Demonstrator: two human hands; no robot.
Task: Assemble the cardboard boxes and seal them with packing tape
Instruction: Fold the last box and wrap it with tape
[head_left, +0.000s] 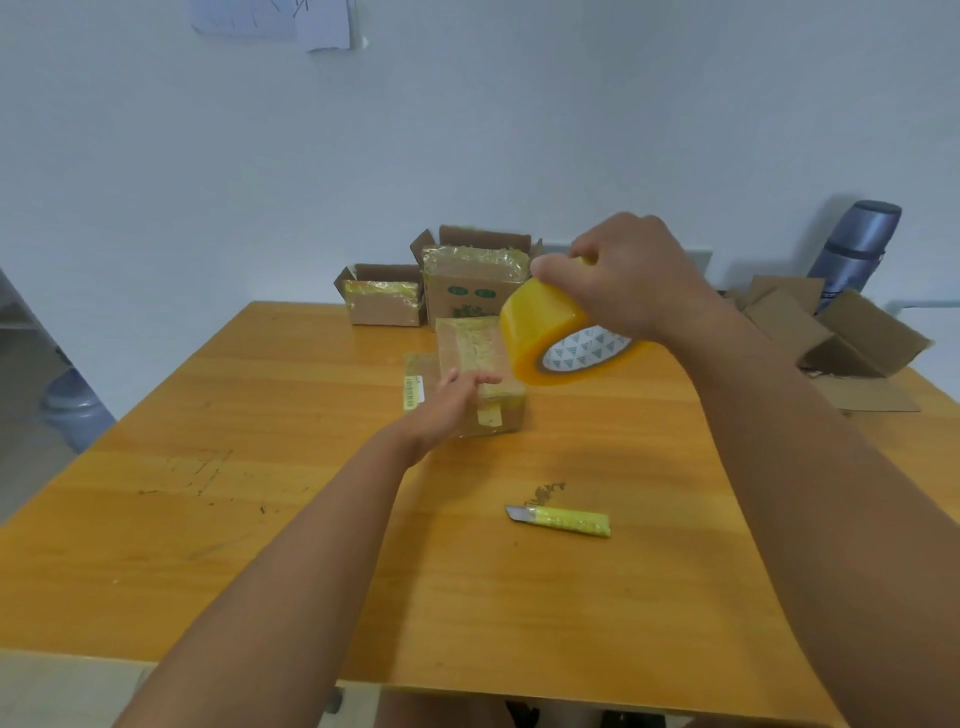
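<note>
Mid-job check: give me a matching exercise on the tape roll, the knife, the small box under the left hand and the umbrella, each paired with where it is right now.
Things:
1. tape roll
2. knife
3. small box
4. umbrella

Places:
A. lying on the table, near its front edge
B. standing against the wall at far right
C. gripped in the right hand, above the table
D. mid-table, with the left hand resting on it

Pairs: 1-C, 2-A, 3-D, 4-B
</note>
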